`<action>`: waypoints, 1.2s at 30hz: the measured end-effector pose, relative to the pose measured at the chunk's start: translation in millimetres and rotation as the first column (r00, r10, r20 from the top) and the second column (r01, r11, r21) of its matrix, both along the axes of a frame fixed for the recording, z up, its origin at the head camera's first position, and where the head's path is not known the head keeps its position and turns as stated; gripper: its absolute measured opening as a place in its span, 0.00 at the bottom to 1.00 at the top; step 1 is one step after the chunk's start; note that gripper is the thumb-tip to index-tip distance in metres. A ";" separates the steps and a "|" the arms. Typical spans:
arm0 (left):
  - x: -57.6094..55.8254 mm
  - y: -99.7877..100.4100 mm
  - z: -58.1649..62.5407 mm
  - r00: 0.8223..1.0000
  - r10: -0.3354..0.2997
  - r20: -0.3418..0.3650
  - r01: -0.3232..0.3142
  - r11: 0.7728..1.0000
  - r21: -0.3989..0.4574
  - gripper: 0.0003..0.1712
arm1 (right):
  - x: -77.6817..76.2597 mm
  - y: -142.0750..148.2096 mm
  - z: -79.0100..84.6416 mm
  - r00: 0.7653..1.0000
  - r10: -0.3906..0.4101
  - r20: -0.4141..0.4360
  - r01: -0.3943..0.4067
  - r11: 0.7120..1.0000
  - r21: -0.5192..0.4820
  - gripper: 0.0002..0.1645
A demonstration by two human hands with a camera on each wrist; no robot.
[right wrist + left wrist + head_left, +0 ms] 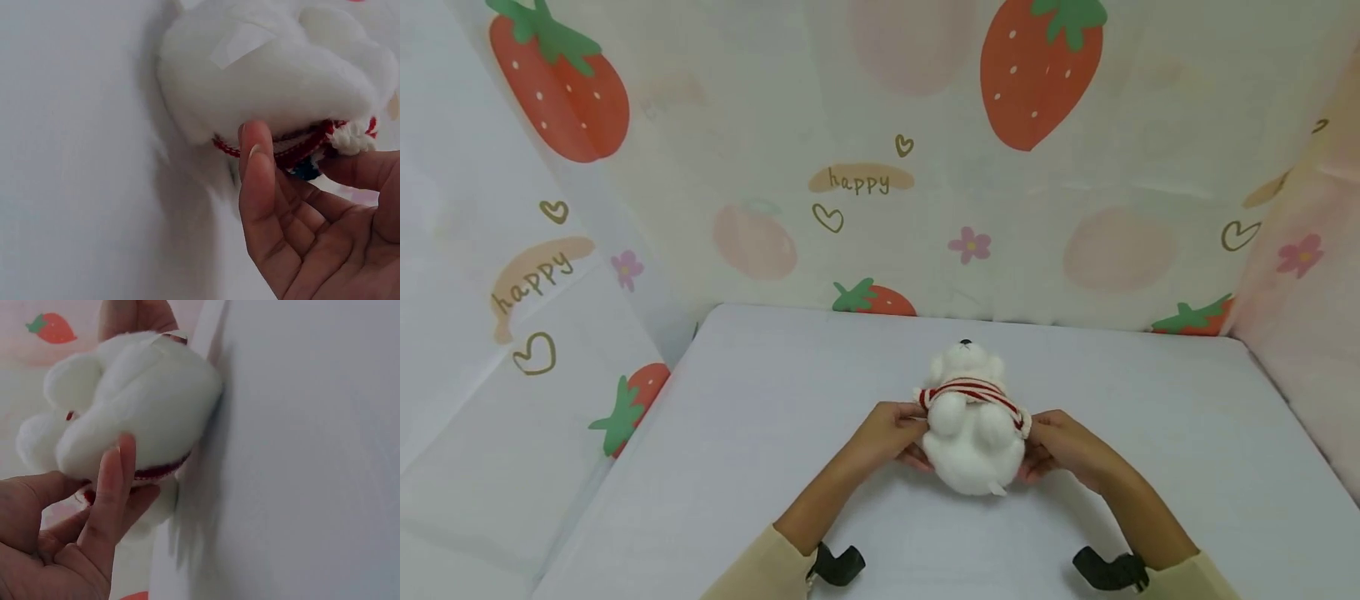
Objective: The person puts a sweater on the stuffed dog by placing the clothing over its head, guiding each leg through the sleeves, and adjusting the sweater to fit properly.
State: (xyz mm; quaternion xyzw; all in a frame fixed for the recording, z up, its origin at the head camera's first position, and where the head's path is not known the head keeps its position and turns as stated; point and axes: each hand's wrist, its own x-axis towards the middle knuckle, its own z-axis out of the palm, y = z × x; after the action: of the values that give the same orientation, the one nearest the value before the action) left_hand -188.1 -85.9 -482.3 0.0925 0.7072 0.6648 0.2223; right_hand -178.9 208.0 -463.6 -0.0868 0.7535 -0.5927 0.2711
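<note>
A white plush bear [973, 450] in a red-and-white striped knit sweater [972, 387] lies on its back on the table, its black nose toward the far edge and its feet raised. On its left side, my left hand [895, 433] pinches the sweater's edge between thumb and fingers. My right hand [1063, 443] does the same on the opposite side, holding a knitted sleeve end. In the right wrist view, a white fabric label [242, 45] shows on the bear's lower body, and the right hand's fingertips [257, 140] touch the fur.
The white table [760, 367] is bordered at the back and sides by a strawberry-print cloth [760, 125]. Black curved pieces sit at both wrists, the left one [841, 567] and the right one [1108, 570], close over the near part of the table.
</note>
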 end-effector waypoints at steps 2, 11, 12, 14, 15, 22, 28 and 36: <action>1.2 -1.2 1.4 0.997 0.022 -0.078 -0.024 0.999 -0.029 0.17 | 0.5 0.2 0.2 1.000 -0.012 -0.003 0.012 1.000 0.011 0.20; 13.6 -3.7 9.7 0.965 0.071 -0.252 -0.112 0.982 -0.154 0.15 | 5.9 1.9 3.4 0.993 -0.068 -0.101 0.079 0.990 0.113 0.21; 15.6 -4.0 9.4 0.964 0.078 -0.255 -0.122 0.979 -0.162 0.16 | 7.2 1.5 4.7 0.989 -0.088 -0.123 0.104 0.986 0.132 0.21; 18.0 -3.8 7.4 0.958 0.091 -0.272 -0.138 0.977 -0.160 0.16 | 10.1 0.0 8.4 0.972 -0.133 -0.194 0.166 0.972 0.165 0.21; 18.4 -3.2 6.8 0.954 0.096 -0.283 -0.146 0.976 -0.163 0.16 | 11.6 -1.2 11.4 0.957 -0.158 -0.242 0.204 0.963 0.179 0.21; 12.7 1.4 7.7 0.921 0.114 -0.373 -0.199 0.959 -0.199 0.10 | 22.4 -17.7 29.4 0.764 -0.157 -0.626 0.385 0.889 0.248 0.19; 7.5 11.9 12.9 0.913 0.096 -0.396 -0.221 0.933 -0.283 0.09 | 28.0 -39.4 36.9 0.666 0.019 -0.746 0.279 0.920 0.273 0.25; 5.4 24.2 18.2 0.879 0.074 -0.470 -0.298 0.856 -0.423 0.08 | 23.7 -58.0 41.8 0.557 0.074 -0.827 0.262 0.929 0.260 0.29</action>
State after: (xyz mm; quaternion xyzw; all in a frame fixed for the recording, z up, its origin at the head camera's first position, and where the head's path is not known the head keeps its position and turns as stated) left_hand -182.6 -61.8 -464.0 0.1100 0.8875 0.4475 0.0065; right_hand -155.2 150.0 -421.8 -0.2625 0.8888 -0.3506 -0.1346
